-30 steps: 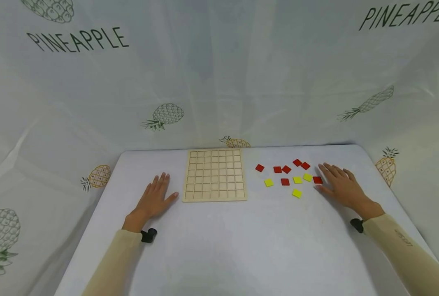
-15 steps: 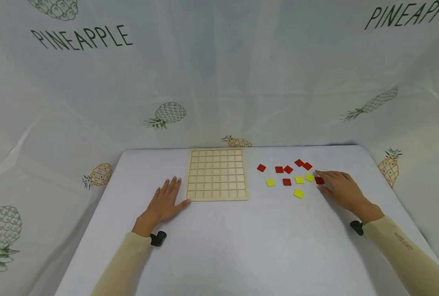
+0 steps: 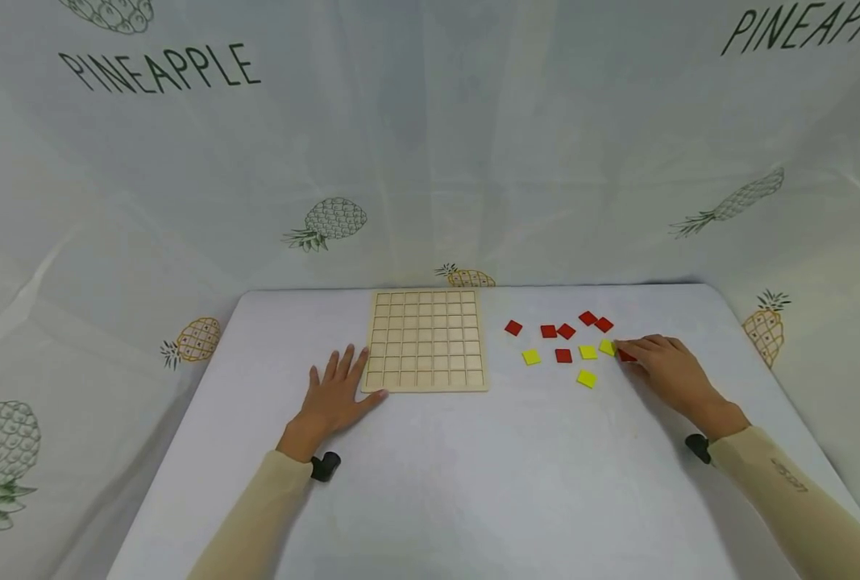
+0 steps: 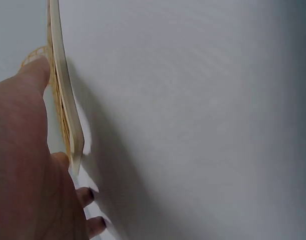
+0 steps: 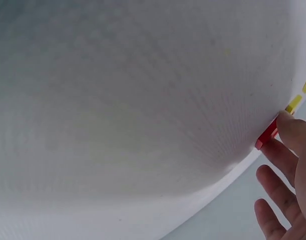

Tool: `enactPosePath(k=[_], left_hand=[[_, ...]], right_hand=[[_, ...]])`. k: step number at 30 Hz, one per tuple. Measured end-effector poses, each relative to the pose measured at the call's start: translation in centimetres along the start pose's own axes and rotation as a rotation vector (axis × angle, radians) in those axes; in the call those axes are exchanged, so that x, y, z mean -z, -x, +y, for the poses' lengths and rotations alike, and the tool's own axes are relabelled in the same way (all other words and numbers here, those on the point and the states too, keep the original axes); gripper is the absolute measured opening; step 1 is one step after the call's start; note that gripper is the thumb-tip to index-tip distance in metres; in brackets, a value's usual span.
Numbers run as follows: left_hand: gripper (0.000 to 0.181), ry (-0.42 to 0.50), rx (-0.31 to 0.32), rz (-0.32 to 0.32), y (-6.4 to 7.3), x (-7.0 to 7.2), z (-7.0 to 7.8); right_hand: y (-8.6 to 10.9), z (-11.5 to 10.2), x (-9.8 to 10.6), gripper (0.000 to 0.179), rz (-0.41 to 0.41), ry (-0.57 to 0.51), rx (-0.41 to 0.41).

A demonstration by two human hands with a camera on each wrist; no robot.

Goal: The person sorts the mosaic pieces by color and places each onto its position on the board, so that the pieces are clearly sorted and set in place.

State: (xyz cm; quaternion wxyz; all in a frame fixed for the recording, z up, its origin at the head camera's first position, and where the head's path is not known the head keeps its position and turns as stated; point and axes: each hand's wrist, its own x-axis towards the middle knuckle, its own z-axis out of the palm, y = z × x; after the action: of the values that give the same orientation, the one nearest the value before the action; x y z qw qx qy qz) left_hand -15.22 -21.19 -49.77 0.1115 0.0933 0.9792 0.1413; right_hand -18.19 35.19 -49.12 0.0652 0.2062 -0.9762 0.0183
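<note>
My left hand [image 3: 333, 403], fingers spread and straight, lies at the near left corner of a light wooden grid board [image 3: 427, 342]. Its thumb reaches the board's near edge and its fingertips come up to the left side. In the left wrist view, the thumb overlaps the raised-looking rim of the board [image 4: 67, 107]. Over on the right, my right hand [image 3: 667, 372] pinches a red square tile [image 5: 268, 134] between thumb and index finger; the other fingers are loosely bent. Much of that tile is hidden under the hand in the head view. A yellow tile [image 3: 607, 347] lies beside the fingertips.
Several red tiles, such as one red tile [image 3: 513, 328] near the board, lie scattered between board and right hand. Yellow tiles are among them, including a yellow tile [image 3: 586, 379] nearest the front. A pineapple-print curtain [image 3: 546, 161] hangs behind the white table [image 3: 488, 483].
My left hand has slid right, from beside the board to its near left corner. The right hand's fingers have drawn in from lying spread and closed on the red tile.
</note>
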Motion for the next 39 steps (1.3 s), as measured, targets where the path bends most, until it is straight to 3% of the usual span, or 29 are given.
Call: enactPosePath(k=[11, 20, 32, 39], left_hand=[[0.081, -0.022, 0.02, 0.006, -0.1, 0.0, 0.6], [0.078, -0.026, 0.021, -0.01, -0.8, -0.7, 0.3], [0.078, 0.025, 0.023, -0.017, -0.7, -0.4, 0.3], [0.079, -0.001, 0.042, -0.06, -1.1, -0.4, 0.0]], right_hand=[[-0.1, 0.2, -0.1, 0.039, 0.003, 0.065, 0.061], [0.3, 0.0, -0.1, 0.041, 0.025, 0.034, 0.047], [0.4, -0.3, 0.3, 0.038, 0.034, 0.067, 0.042], [-0.1, -0.8, 1.2, 0.036, 0.065, 0.052, 0.041]])
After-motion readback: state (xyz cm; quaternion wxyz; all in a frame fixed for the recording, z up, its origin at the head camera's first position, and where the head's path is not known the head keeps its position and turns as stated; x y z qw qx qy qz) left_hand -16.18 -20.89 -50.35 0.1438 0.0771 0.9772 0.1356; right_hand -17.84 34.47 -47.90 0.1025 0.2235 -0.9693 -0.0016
